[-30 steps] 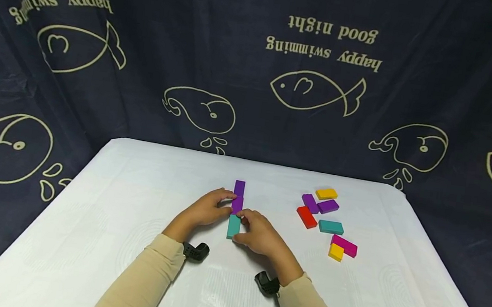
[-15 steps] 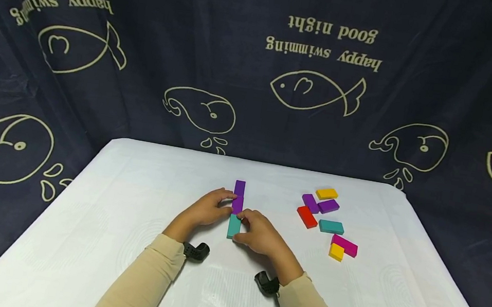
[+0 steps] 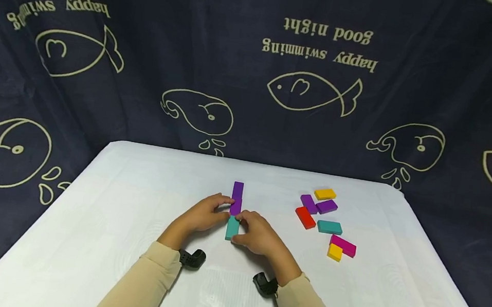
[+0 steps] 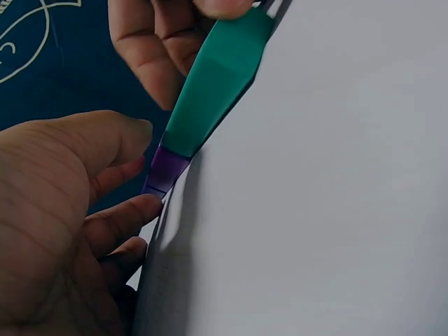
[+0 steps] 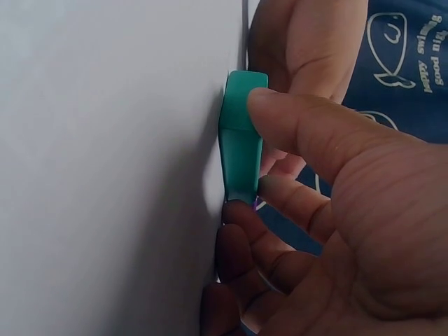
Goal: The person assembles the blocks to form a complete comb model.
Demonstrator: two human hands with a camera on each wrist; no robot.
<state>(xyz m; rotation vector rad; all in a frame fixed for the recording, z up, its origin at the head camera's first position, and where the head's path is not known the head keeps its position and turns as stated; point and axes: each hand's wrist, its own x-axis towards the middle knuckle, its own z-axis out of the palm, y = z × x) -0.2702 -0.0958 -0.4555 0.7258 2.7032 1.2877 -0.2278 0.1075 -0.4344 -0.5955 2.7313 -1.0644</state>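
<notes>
Three blocks lie end to end in the head view: a dark purple block (image 3: 238, 190) farthest, a brighter purple block (image 3: 236, 207) in the middle and a teal block (image 3: 232, 228) nearest. My right hand (image 3: 258, 234) pinches the teal block, its thumb on the near end and a fingertip at the far end. From the other side, my left hand (image 3: 203, 213) reaches in with fingers only slightly bent. Its fingertips are right at the left side of the middle purple block, which partly shows in the left wrist view beyond the teal block (image 4: 217, 84).
To the right lie several loose blocks, among them a red block (image 3: 305, 218), another teal block (image 3: 329, 227), a magenta block (image 3: 344, 246) and a yellow block (image 3: 325, 194). The white table (image 3: 141, 171) ends at a dark printed curtain (image 3: 160, 28).
My left hand has drawn back slightly toward me along the row. The right hand keeps its pinch on the teal block, and the blocks hold their places. The head view has shifted slightly.
</notes>
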